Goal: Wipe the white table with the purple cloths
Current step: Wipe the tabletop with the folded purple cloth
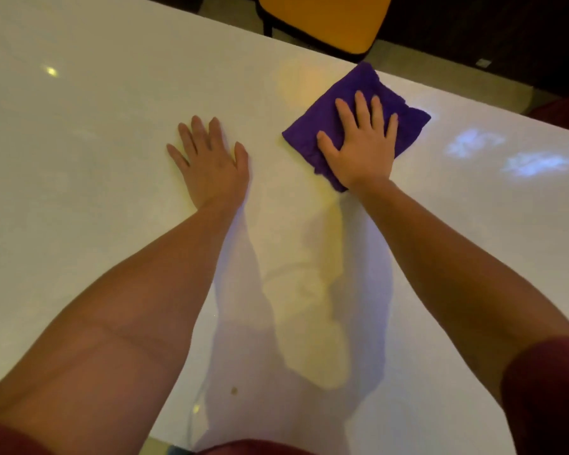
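Glossy white surface [79, 159] fills most of the view, running diagonally from near left to far right, lit dimly; dark floor beyond its far edge. Right hand [358, 149] lies flat, palm down, fingers spread wide, pressed on top of a purple cloth [388, 93]; it grips nothing, the palm and fingers simply bear on the fabric. Cloth is folded to a rough square, turned like a diamond, lying on the surface close to the far edge, its far corner almost at the rim. Cloth shows creases at its right side and a bunched fold under the wrist. Only one cloth is visible. Left hand [211, 162] rests flat on the bare surface, palm down, fingers together and extended, holding nothing, beside the cloth but apart from it. Both forearms are bare and reach forward from the near edge; dark red sleeves [549, 389] show at the bottom corners. Reflections of the arms appear between them on the surface. A small brownish speck [234, 390] sits near the near edge. An orange chair seat [326, 18] with dark frame stands just past the far edge, behind the cloth.
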